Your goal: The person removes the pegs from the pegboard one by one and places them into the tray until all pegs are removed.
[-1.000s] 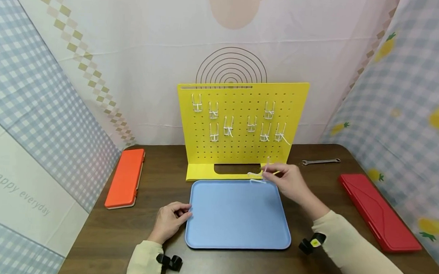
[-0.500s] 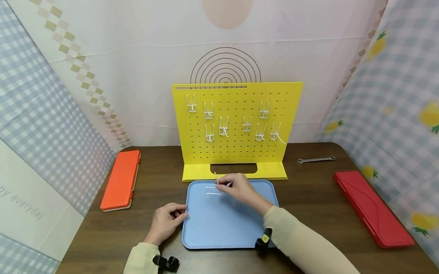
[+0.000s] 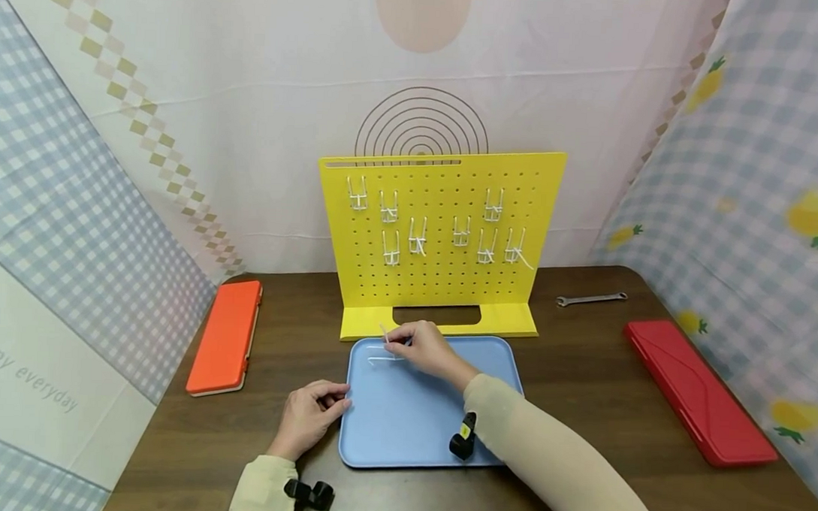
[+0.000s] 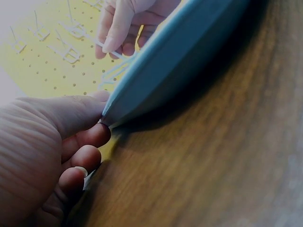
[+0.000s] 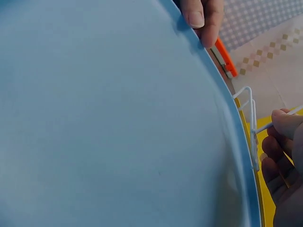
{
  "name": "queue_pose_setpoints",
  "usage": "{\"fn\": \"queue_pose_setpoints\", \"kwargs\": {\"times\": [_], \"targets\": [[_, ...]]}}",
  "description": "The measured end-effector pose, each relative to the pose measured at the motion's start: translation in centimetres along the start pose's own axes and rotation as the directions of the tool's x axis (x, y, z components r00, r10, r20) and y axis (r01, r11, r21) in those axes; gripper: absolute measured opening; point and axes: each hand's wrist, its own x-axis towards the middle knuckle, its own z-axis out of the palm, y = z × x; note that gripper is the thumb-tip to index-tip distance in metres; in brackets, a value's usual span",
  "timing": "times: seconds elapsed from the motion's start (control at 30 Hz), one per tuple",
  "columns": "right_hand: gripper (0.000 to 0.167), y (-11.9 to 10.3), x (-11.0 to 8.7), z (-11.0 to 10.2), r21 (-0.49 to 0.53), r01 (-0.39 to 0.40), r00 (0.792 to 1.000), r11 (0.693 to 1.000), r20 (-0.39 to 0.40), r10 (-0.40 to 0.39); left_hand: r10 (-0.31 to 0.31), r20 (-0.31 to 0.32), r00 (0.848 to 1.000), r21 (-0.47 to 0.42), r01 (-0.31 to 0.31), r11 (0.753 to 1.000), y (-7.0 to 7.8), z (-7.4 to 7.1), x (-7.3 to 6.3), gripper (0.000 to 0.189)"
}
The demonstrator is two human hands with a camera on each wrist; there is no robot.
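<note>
With left hand (image 3: 312, 416), pinching tray (image 3: 403, 428); with right hand (image 3: 424, 348), apart, pinching hook (image 5: 254, 131), just shifted leftward over tray, seemingly unplaced yet.

blue tray (image 3: 403, 428), seemingly white hook (image 5: 254, 130), blue-checked cloth (image 3: 28, 107)

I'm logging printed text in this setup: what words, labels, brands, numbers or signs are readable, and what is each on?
"appy everyday": on the white cloth panel at left, its start cut by the picture's edge.
Too small to read: any writing on the yellow label of the black right-wrist device.
No legible lettering: pegboard, blue tray, orange case, red case, wrench.
</note>
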Motion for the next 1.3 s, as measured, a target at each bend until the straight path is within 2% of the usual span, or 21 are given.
{"fn": "queue_pose_setpoints", "kwargs": {"times": [0.4, 0.7, 1.1, 1.3], "targets": [[0.017, 0.8, 0.2, 0.8, 0.008, -0.050, 0.998, 0.999, 0.027, 0.049, -0.003, 0.008, 1.000, -0.019, 0.003, 1.000, 0.0, 0.1, -0.2, 0.019], [0.016, 1.2, 0.1, 1.1, 0.018, -0.050, 0.998, 0.999, 0.029, 0.050, 0.021, 0.004, 1.000, -0.021, -0.021, 1.000, 0.2, 0.1, -0.2, 0.020], [0.016, 1.1, 0.4, 1.2, 0.045, -0.046, 0.998, 0.998, 0.045, 0.044, 0.020, -0.005, 1.000, -0.009, -0.020, 1.000, 0.0, 0.0, -0.1, 0.019], [0.018, 1.1, 0.2, 0.8, 0.019, -0.042, 0.998, 0.999, 0.043, 0.042, 0.024, -0.005, 1.000, -0.005, -0.024, 1.000, 0.1, -0.1, -0.1, 0.019]]}}
